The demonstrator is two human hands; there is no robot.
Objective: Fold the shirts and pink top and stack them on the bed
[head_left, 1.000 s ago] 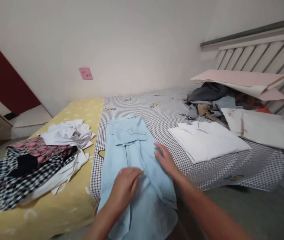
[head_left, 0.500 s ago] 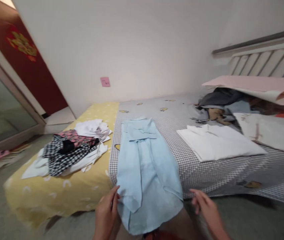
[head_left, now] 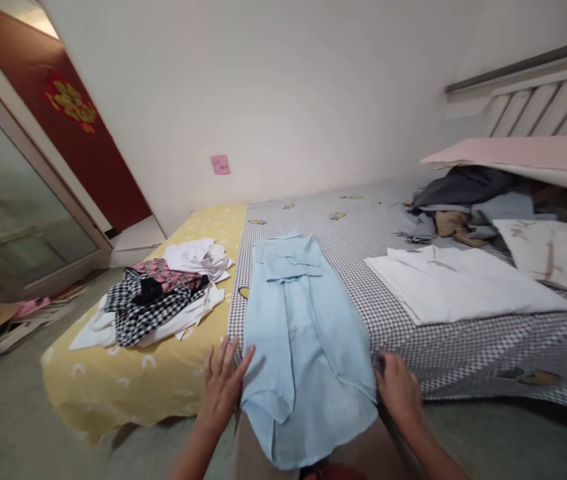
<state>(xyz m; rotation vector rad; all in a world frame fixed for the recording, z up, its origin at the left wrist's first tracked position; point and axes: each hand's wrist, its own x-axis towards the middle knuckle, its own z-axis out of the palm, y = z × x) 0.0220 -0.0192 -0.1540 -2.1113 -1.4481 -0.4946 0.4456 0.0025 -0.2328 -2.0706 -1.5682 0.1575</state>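
Note:
A light blue shirt (head_left: 308, 333) lies lengthwise over the bed's front edge, its sleeves folded inward along the body and its rounded hem nearest me. My left hand (head_left: 223, 383) is open with fingers spread, at the shirt's left edge, the index fingertip touching the cloth. At the right edge, my right hand (head_left: 400, 393) has its fingers curled in, the thumb against the cloth's side. Whether cloth is between those fingers is hidden.
On the yellow sheet to the left is a heap of clothes (head_left: 158, 300), white and black-checked. A folded white garment (head_left: 463, 287) lies at right. Dark clothes (head_left: 468, 193) are piled behind it under a pink board (head_left: 523, 153). The checked bedsheet (head_left: 348, 260) extends to the wall.
My left hand has spread its fingers and moved up along the shirt's edge. My right hand has moved in to the right edge and curled. The view has shifted slightly left.

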